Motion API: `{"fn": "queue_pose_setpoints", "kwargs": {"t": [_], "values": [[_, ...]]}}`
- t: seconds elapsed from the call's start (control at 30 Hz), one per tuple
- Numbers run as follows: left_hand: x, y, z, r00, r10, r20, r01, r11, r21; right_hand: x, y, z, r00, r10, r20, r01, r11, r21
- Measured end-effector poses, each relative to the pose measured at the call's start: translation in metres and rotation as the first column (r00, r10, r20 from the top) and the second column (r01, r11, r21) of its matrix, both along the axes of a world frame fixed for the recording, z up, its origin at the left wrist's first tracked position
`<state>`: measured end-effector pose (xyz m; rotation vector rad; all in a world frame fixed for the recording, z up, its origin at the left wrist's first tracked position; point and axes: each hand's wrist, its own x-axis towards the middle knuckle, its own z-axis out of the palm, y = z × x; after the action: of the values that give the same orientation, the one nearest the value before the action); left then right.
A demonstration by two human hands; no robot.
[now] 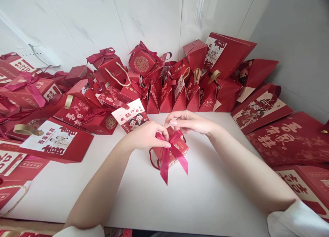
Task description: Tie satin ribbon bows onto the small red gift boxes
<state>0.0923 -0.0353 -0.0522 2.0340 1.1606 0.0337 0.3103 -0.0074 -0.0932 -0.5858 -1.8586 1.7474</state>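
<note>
A small red gift box point(181, 145) stands on the white table, tied with a crimson ribbon bow point(177, 154) whose two tails hang toward me. My left hand point(151, 136) is closed at the bow, thumb and fingers pinching the ribbon near its knot. Just beyond the box's far side is my right hand point(189, 122), its fingers loosely bent and apart, with nothing visible between them. A dark red cord point(151, 161) loops out at the box's left. Both hands partly hide the box's top and back.
Red boxes point(164, 93) crowd the back against the marble-patterned wall point(154, 17). More are piled at left, including a white-labelled box point(59, 139), and at right, such as a large red box point(290, 137). A pictured card box point(133, 117) sits beside my left hand.
</note>
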Motion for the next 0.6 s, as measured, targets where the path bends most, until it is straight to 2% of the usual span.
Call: {"fn": "queue_pose_setpoints", "kwargs": {"t": [0.43, 0.5, 0.6], "values": [[-0.003, -0.001, 0.002, 0.998, -0.037, -0.044, 0.037, 0.999, 0.009, -0.005, -0.004, -0.006, 0.996, -0.045, -0.07, 0.055, 0.989, 0.141], [-0.004, -0.002, 0.008, 1.0, -0.006, -0.012, 0.006, 1.0, -0.016, -0.004, -0.003, -0.004, 0.995, -0.073, -0.074, 0.084, 0.985, 0.152], [-0.007, -0.005, 0.018, 0.99, 0.133, 0.053, -0.129, 0.99, -0.063, 0.0, -0.001, 0.001, 0.979, -0.192, -0.066, 0.201, 0.966, 0.161]]}}
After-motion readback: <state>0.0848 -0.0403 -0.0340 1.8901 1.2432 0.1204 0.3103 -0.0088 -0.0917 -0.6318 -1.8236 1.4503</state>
